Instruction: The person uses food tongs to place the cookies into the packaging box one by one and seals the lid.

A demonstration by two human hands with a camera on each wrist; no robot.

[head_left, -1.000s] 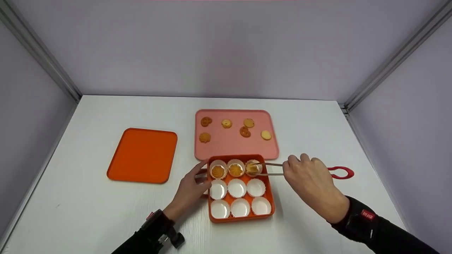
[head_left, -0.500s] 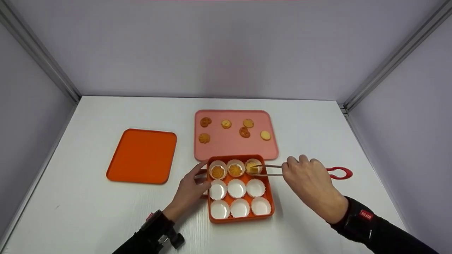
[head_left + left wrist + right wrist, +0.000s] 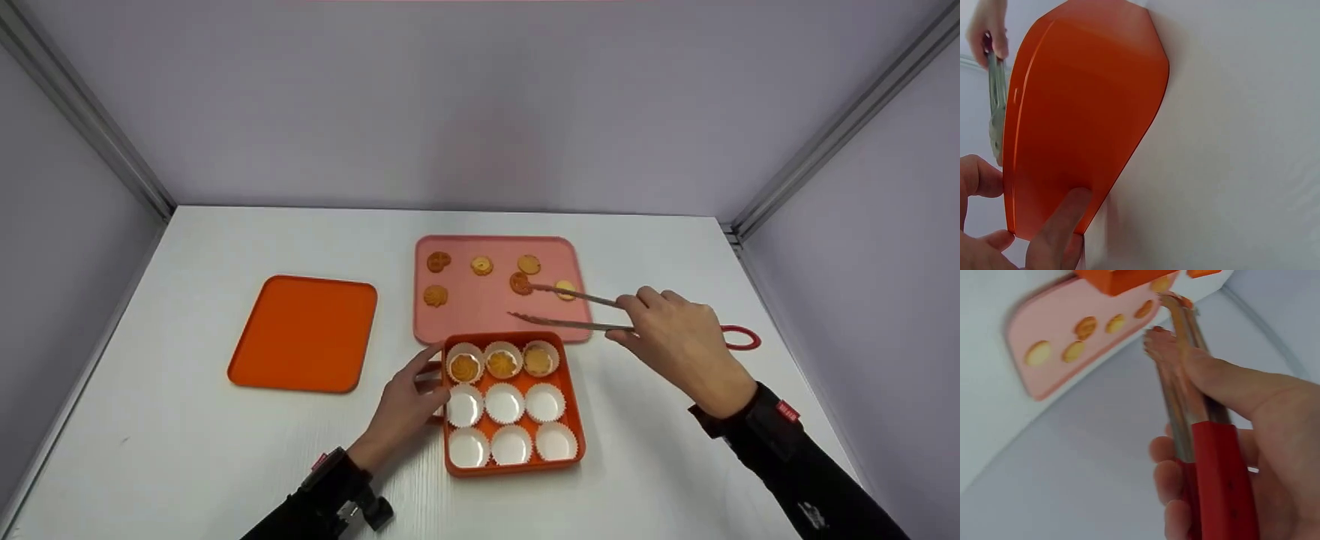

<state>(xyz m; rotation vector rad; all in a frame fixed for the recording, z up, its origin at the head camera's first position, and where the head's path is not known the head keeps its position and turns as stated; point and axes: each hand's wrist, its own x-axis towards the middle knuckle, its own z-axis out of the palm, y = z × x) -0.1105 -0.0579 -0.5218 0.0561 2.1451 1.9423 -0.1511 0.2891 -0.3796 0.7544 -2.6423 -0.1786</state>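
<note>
My left hand (image 3: 409, 401) grips the left wall of an orange box (image 3: 517, 469), fingers at its outer side in the left wrist view. Several white paper cups line the box. The back row holds a swirled cookie (image 3: 465, 368), a ridged cookie (image 3: 502, 364) and a pale round cookie (image 3: 537, 360). My right hand (image 3: 675, 341) holds red-handled metal tongs (image 3: 577, 325), their arms spread apart with nothing between the tips. They reach over a pink tray (image 3: 472, 319); the far tip overlaps a pretzel-shaped cookie (image 3: 520, 283).
Also on the pink tray lie another pretzel-shaped cookie (image 3: 439, 261), a swirled cookie (image 3: 435, 295), a ring-like cookie (image 3: 481, 265) and round cookies (image 3: 529, 264). An orange square lid or tray (image 3: 304, 334) rests on the white table (image 3: 172, 435) at the left. Grey panels enclose the table.
The tongs have let go of the pale cookie, which stays in the back right cup. My right hand has lifted them away toward the pink tray, spread wider. The left hand keeps its place.
</note>
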